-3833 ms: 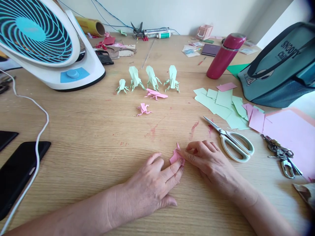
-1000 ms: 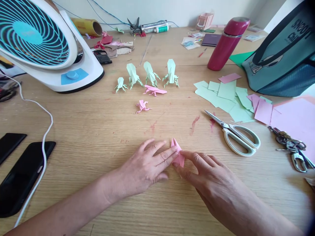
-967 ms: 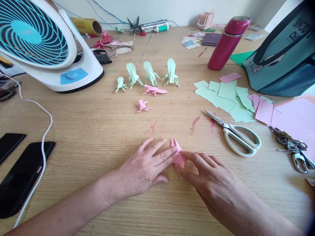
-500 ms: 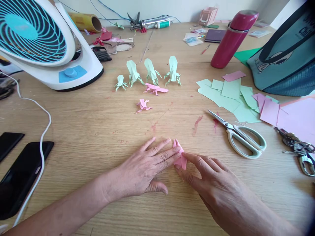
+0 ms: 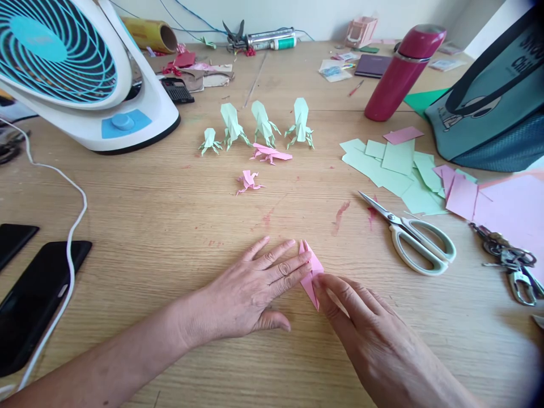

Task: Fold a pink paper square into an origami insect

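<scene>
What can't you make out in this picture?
Head view:
Pink folded paper: middle hidden by the left hand, one edge partly by the right hand.
Fan: left side cut off by left edge.
Bag: right end cut off by right edge.
Keys: overlapping, too small to count.

"SNO…" and "Chi…" on teal bag

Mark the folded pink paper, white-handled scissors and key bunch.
Folded pink paper [image 5: 316, 264]: head view, uncovered right side.
White-handled scissors [image 5: 392, 219]: head view, at the pivot.
Key bunch [image 5: 510, 258]: head view, middle of the cluster.
</scene>
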A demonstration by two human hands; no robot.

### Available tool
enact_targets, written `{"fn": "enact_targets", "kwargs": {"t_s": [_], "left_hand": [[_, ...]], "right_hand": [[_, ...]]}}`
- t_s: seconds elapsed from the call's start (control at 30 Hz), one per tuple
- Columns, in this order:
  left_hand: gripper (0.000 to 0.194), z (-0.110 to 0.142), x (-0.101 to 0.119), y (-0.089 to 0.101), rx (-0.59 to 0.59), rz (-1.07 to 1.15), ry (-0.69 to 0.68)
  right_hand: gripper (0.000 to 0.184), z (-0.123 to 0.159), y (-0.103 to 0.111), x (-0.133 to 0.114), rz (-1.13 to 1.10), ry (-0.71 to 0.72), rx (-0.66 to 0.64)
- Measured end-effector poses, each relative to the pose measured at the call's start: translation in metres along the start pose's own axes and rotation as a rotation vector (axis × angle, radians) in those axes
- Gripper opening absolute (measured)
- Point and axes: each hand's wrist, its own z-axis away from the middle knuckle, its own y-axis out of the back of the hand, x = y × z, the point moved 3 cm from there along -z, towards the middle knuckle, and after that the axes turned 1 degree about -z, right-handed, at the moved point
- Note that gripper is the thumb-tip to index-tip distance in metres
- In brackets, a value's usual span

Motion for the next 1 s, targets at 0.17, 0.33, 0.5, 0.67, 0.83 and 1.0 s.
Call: {"fn": "enact_targets", "kwargs": {"t_s": [0.17, 0.33, 0.5, 0.67, 0.83, 1.0], "left_hand": [[0.089, 0.000, 0.000, 0.000, -0.041, -0.035, 0.006], [0.089, -0.001, 0.001, 0.003, -0.068, -0.058, 0.014], [0.087, -0.004, 0.003, 0.006, -0.100, -0.071, 0.023], [0.091, -0.006, 0.003, 0.006, -0.088, -0.078, 0.014], [0.092, -0.006, 0.003, 0.004, -0.083, -0.077, 0.019], [0.091, -0.006, 0.005, 0.002, -0.072, -0.064, 0.033]], "right_hand": [[0.060, 0.003, 0.000, 0.004, -0.082, -0.006, -0.007], [0.053, 0.003, -0.001, 0.008, -0.127, 0.026, -0.030], [0.049, 0.004, -0.002, 0.010, -0.160, 0.009, -0.012], [0.049, 0.006, 0.000, 0.008, -0.150, 0.004, -0.008], [0.052, 0.006, 0.001, 0.005, -0.053, 0.023, 0.010], [0.056, 0.007, -0.006, -0.004, 0.037, 0.014, -0.040]]}}
